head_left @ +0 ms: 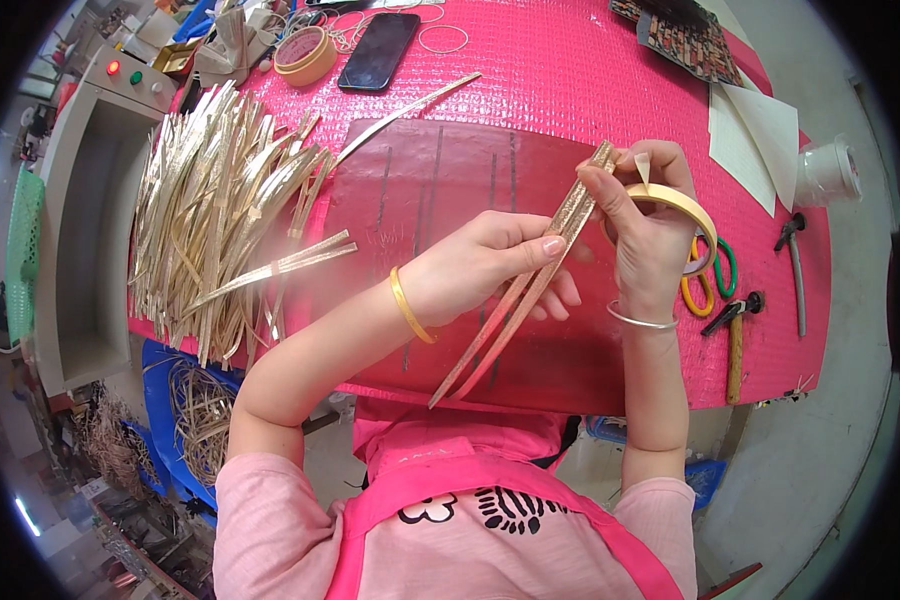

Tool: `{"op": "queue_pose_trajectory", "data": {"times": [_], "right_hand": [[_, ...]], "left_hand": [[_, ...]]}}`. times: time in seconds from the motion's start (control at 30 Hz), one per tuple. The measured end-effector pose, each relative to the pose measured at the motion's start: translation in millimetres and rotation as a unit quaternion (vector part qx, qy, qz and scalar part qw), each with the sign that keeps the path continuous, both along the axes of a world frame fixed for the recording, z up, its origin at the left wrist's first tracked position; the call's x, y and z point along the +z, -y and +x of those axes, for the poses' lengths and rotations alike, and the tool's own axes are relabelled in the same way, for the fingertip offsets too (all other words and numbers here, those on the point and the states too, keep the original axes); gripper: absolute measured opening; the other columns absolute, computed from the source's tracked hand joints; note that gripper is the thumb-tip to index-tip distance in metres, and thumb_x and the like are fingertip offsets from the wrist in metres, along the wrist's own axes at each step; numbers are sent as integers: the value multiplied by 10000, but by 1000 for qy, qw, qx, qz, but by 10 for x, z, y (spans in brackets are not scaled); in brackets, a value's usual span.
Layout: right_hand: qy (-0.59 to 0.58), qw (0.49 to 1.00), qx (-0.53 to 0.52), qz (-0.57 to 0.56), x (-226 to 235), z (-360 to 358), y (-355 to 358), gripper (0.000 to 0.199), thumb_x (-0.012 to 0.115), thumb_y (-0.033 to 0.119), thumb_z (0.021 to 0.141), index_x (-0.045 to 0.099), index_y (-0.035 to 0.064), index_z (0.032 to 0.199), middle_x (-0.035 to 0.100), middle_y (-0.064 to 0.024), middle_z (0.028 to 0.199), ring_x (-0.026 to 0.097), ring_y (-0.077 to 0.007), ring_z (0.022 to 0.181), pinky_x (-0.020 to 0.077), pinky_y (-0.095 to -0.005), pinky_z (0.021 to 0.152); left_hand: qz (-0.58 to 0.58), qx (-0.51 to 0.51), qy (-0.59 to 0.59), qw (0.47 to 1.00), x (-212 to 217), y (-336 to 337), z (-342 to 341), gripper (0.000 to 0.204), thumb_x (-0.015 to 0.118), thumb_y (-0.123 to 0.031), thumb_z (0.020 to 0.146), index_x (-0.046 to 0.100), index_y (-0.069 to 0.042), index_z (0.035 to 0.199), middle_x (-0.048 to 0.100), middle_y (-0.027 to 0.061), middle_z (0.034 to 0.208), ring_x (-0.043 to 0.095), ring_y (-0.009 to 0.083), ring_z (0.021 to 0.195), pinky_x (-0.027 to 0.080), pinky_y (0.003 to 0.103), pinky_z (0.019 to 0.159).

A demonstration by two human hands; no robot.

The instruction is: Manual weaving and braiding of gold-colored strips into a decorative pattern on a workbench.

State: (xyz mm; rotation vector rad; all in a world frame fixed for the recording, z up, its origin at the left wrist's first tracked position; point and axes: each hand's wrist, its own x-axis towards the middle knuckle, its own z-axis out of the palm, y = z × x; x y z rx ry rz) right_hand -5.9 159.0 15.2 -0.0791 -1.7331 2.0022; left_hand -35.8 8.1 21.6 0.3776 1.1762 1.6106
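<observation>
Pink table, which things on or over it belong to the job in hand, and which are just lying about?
Likely in the job: held gold strips, left hand, right hand with tape roll, strip pile.

Seemingly lying about: phone, wooden-handled hammer, loose papers.

A pink-covered table [560, 75] stands over a grey floor [795, 450], a white light [27, 516] glowing far left.

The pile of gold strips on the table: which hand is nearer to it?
Left. The left hand is to the right of the pile; the right hand is farther right.
</observation>
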Motion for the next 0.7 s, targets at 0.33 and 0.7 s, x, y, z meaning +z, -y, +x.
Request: {"op": "queue_pose_trajectory", "data": {"times": [0.33,0.7], "right_hand": [[5,1000,-5,3,66,59,19,241,648,-8,681,457,42,819,514,-3,738,516,-57,647,446,-162,555],[-7,1000,-25,7,76,47,10,228,640,-28,681,464,41,809,513,0,718,520,-56,652,442,-157,560]], "left_hand": [[21,14,44,999,-61,-10,42,318,392,-246,872,434,25,1033,577,169,811,595,195,709,490,275,650],[34,26,40,998,-112,-8,80,333,403,-214,868,436,59,1056,575,177,836,591,220,755,478,288,698]]}}
